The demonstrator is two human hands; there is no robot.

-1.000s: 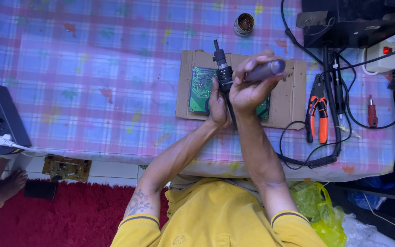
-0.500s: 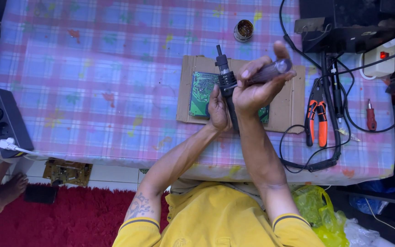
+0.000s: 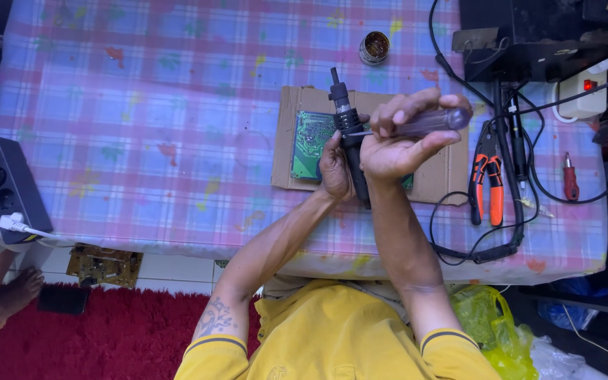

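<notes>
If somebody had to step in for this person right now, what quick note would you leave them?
Left hand: gripping the black soldering tool, held upright over the cardboard sheet.
Right hand: holding a screwdriver with a clear handle, its shaft set against the tool's body.
Green circuit board: lying on the cardboard, under the hands, untouched.
Orange-handled pliers and a small tin: lying nearby on the checked tablecloth.
Done or left: cannot tell; the screwdriver is at the tool.

right hand (image 3: 395, 144) lifted slightly (screwdriver (image 3: 423, 123) levelled)

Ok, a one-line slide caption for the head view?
Left hand grips black soldering tool; right hand works clear-handled screwdriver against it.
</notes>
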